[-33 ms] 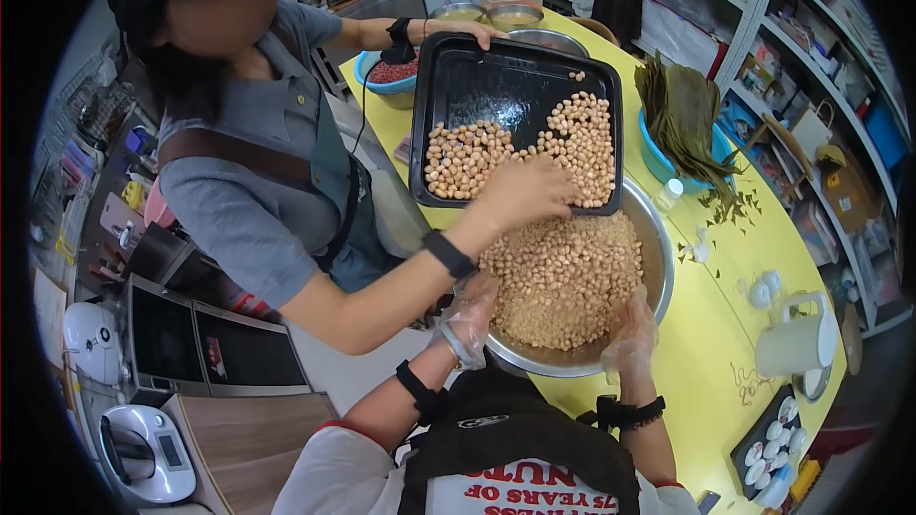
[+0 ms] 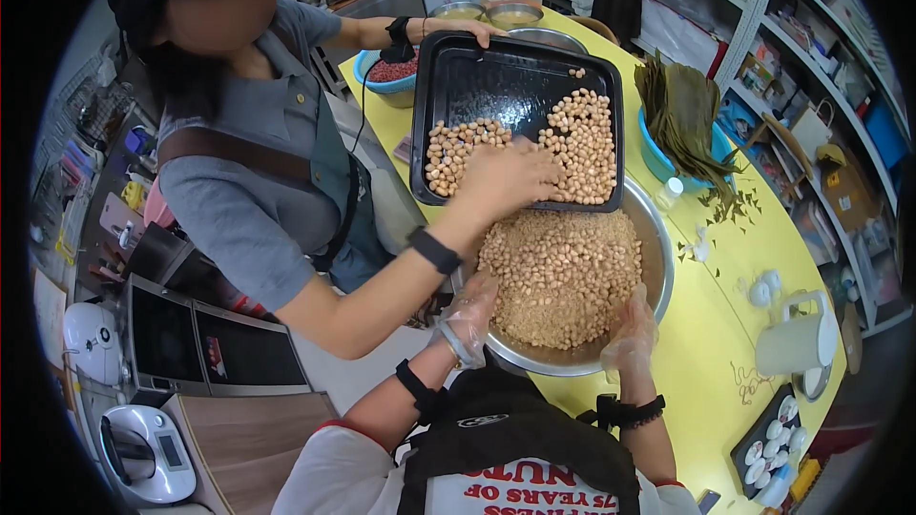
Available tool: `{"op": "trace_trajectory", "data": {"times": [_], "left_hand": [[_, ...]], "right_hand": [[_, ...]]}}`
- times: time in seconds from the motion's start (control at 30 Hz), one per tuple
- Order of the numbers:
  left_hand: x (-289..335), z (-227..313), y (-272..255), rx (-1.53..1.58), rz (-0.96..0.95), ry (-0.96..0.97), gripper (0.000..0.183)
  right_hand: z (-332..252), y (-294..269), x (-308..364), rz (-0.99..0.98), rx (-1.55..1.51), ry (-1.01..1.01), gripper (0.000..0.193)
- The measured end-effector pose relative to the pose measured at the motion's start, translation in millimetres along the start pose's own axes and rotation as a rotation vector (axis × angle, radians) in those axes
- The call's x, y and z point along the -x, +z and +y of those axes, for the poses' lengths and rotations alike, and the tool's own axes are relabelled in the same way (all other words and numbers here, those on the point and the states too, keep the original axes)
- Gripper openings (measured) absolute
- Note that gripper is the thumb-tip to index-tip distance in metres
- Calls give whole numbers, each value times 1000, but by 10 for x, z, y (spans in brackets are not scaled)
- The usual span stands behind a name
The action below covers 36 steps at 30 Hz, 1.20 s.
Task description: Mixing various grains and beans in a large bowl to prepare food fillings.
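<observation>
A large metal bowl (image 2: pixel 660 257) sits on the table before me, filled with tan grain under a layer of round, light-brown nuts or beans (image 2: pixel 553 262). In clear plastic gloves, my left hand (image 2: pixel 468 313) grips its left rim and my right hand (image 2: pixel 630 336) its right rim. Some fingers lie out of sight against the bowl. Above the far rim, a co-worker's hand holds a black tray (image 2: pixel 477 76) tilted toward the bowl. Their other hand (image 2: pixel 510 176) pushes among the same nuts or beans (image 2: pixel 584 148) on the tray, hiding part of them.
A blue basin (image 2: pixel 658 148) of long dark leaves stands on the yellow table (image 2: pixel 706 343) at the right, near a small bottle (image 2: pixel 671 191). Further right are a pale pitcher (image 2: pixel 792 339) and a black tray (image 2: pixel 739 458) of white pieces. A container of red beans (image 2: pixel 393 72) stands behind the co-worker's tray.
The co-worker's hand has shifted left and slightly up across the tray, baring more nuts or beans at its right. The tray has risen slightly. My hands stay on the bowl.
</observation>
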State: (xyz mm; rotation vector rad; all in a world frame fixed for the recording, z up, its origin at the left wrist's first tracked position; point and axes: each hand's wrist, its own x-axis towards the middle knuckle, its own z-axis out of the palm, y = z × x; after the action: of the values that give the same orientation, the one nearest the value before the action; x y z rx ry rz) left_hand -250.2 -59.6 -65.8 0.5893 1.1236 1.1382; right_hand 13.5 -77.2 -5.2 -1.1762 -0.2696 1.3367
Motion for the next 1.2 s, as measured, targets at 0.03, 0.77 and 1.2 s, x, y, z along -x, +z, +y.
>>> {"op": "trace_trajectory", "data": {"times": [0.03,0.77,1.2], "left_hand": [[55,97,31,0,-39,-11,55],[-194,-252,-315,-154,-186,136,55],[122,206,90,49,-74,3,58]], "right_hand": [[23,-12,-27,-3,2,2,57],[92,-46,-145,-15,-89,-67,48],[88,-96,-198,-105,-144,-62,54]]}}
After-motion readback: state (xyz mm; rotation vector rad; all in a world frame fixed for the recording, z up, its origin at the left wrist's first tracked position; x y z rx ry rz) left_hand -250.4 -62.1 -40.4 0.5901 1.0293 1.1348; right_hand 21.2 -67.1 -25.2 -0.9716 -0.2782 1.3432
